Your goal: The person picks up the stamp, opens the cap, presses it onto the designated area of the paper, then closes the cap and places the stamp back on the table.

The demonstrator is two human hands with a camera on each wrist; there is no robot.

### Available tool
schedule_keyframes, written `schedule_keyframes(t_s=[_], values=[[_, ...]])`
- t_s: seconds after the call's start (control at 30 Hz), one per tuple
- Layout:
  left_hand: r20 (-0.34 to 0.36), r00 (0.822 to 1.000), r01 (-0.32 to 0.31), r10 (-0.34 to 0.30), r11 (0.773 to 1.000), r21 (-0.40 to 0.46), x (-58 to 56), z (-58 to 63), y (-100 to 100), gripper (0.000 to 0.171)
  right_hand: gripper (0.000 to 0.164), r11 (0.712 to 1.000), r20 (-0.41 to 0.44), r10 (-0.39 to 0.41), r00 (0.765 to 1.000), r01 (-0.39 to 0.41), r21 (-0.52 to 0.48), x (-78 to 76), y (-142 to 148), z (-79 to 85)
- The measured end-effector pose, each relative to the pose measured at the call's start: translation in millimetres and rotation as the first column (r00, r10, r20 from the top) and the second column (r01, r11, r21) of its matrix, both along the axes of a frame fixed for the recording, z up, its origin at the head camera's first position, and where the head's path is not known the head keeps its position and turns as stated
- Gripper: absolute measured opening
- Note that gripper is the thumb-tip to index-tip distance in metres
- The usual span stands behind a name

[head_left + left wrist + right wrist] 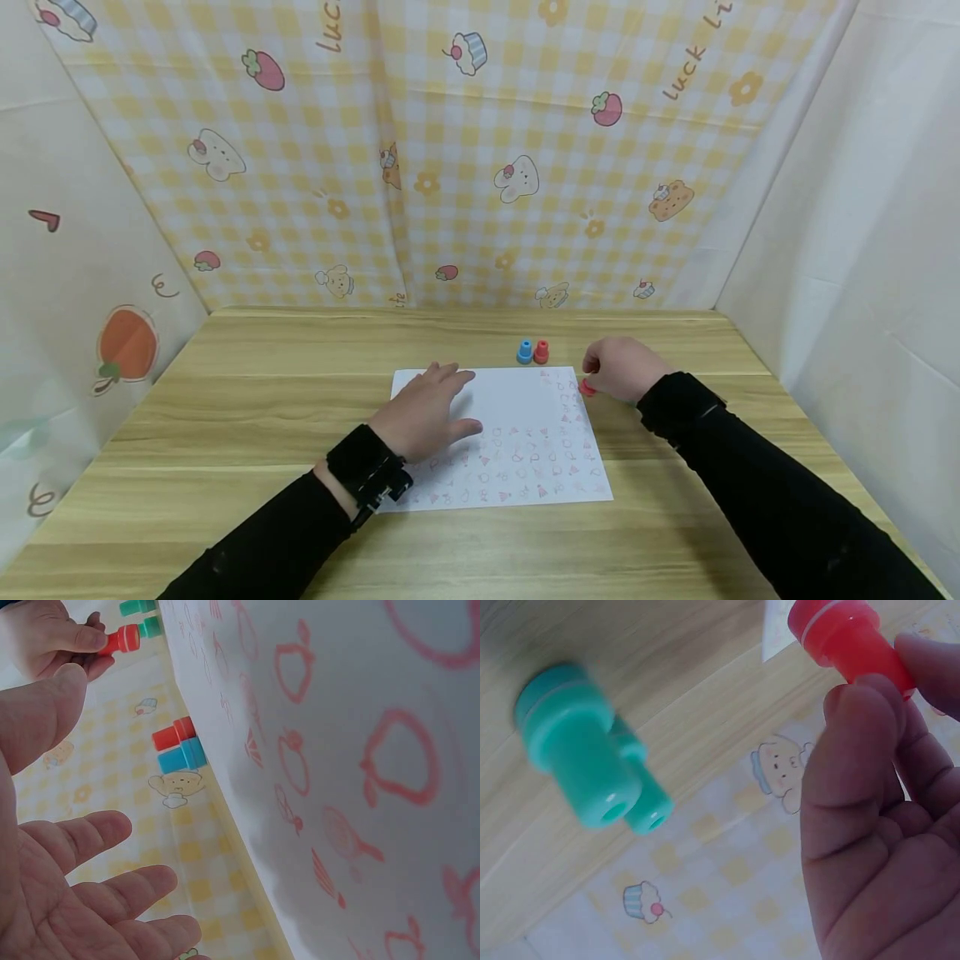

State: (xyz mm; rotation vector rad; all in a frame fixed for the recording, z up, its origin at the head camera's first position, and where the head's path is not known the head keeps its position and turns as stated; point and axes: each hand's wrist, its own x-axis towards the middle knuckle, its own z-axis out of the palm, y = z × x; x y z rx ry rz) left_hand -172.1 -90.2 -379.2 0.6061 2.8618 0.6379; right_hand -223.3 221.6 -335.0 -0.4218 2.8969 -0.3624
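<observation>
A red toy stamp (pixel 866 645) is pinched by its handle between the thumb and fingers of my right hand (pixel 628 367). In the head view only the wide end of this stamp (pixel 587 387) shows, at the right edge of a white sheet of paper (pixel 517 396). Over the left part of the sheet, my left hand (pixel 426 415) spreads its fingers and thumb with nothing in them. Rows of small red prints (pixel 401 757), some fruit-shaped, cover the sheet's near half and right side.
Beyond the paper's far edge stand a blue stamp (pixel 524 353) and another red stamp (pixel 542 353), side by side. Two green stamps (pixel 585 757) stand near my right hand, hidden in the head view. A checked cloth (pixel 465 233) hangs behind the wooden table (pixel 285 367).
</observation>
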Motion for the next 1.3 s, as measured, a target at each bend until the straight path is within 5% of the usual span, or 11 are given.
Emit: schedule_keyframes(t_s=[0.93, 1.3], values=[[-0.006, 1.0, 0.027, -0.027, 0.999, 0.017, 1.2, 1.0, 11.6, 0.073, 0.005, 0.971, 0.034, 0.045, 0.998, -0.035, -0.237, 14.0, -46.5, -5.1], [-0.025, 0.999, 0.044, -0.042, 0.996, 0.076, 2.2, 0.9, 14.4, 0.069, 0.006, 0.923, 0.052, 0.075, 0.996, -0.05, -0.38, 21.2, -65.4, -10.9]])
